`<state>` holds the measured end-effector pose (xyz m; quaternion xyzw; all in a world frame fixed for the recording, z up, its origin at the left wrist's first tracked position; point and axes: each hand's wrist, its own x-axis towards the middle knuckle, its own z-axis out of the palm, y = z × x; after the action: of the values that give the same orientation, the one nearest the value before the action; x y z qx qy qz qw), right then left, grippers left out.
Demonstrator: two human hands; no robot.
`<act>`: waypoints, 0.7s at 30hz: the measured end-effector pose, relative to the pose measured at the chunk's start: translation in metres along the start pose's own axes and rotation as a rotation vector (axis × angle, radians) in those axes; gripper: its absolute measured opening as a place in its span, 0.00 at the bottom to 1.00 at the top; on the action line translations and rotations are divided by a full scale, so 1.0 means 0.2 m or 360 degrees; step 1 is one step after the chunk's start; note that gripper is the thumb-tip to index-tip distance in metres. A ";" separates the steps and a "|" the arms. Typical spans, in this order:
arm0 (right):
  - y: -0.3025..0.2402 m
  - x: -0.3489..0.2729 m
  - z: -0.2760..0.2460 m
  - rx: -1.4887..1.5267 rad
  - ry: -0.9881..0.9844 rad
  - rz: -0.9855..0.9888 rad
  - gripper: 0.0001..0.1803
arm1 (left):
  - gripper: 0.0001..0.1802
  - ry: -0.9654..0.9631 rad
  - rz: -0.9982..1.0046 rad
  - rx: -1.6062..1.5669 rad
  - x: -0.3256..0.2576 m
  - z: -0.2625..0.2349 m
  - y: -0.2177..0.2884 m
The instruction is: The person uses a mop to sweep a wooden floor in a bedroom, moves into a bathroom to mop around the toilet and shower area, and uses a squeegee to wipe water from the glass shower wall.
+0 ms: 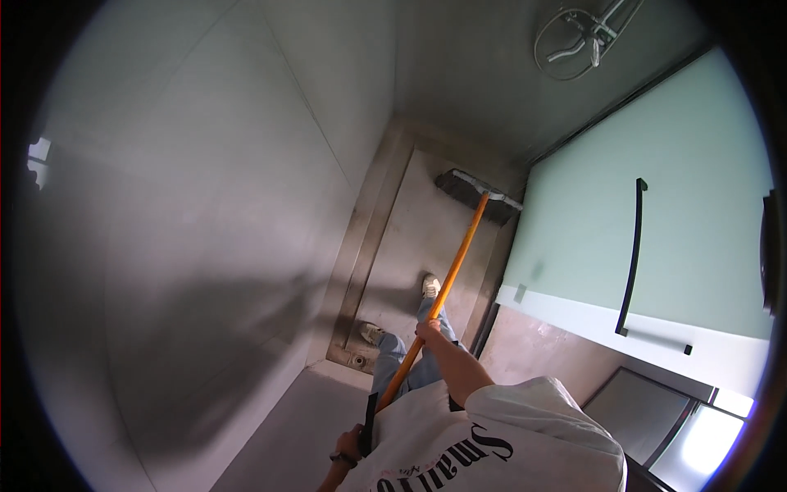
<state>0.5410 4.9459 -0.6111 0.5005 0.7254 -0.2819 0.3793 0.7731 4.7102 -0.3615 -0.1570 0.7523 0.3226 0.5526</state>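
A push broom with a long orange handle (461, 252) slants across the shower floor. Its wide dark-bristled head (471, 190) rests on the floor near the far end, beside the glass panel. Partway down the handle, my right hand (428, 330) is wrapped around it. My left hand (350, 443), with a dark band at the wrist, is closed at the handle's upper end close to my body. A black strip-like piece (370, 420) beside it partly hides the fingers there.
A frosted glass door (590, 246) with a long black handle (635, 254) stands on the right. Grey walls (221, 164) rise at left and back. A shower mixer with hose (594, 39) hangs at the far right. A round drain (357, 361) lies near my shoe (371, 333).
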 end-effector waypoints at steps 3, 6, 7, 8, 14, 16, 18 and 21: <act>0.00 0.05 -0.07 -0.0161 0.0074 -0.0165 0.26 | 0.20 0.0125 0.0240 0.0082 0.03 0.01 0.03; 0.00 0.08 -0.08 0.0115 0.0035 -0.0253 0.26 | 0.16 0.0135 0.0109 0.0163 0.06 0.06 0.05; 0.00 0.10 -0.08 0.0103 0.0035 -0.0247 0.26 | 0.15 0.0142 0.0080 0.0148 0.07 0.08 0.03; 0.00 0.11 -0.08 0.0049 0.0027 -0.0200 0.26 | 0.14 0.0149 0.0051 0.0132 0.08 0.10 0.02; 0.06 0.06 0.01 -0.0012 -0.0057 -0.0006 0.24 | 0.15 0.0084 0.0048 0.0122 0.03 0.08 0.00; 0.13 0.15 0.15 0.0106 -0.0138 0.0002 0.23 | 0.15 0.0006 -0.0094 0.0109 0.00 0.07 0.03; 0.16 0.13 0.19 0.0117 -0.0259 0.0044 0.24 | 0.15 -0.0061 -0.0260 0.0100 -0.04 0.07 0.03; 0.23 0.08 0.27 0.0218 -0.0337 0.0150 0.20 | 0.18 0.0036 -0.0151 0.0006 -0.14 0.03 0.06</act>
<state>0.5946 4.9268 -0.6565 0.5262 0.6361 -0.3639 0.4314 0.7806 4.7200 -0.3335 -0.1950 0.7508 0.2927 0.5590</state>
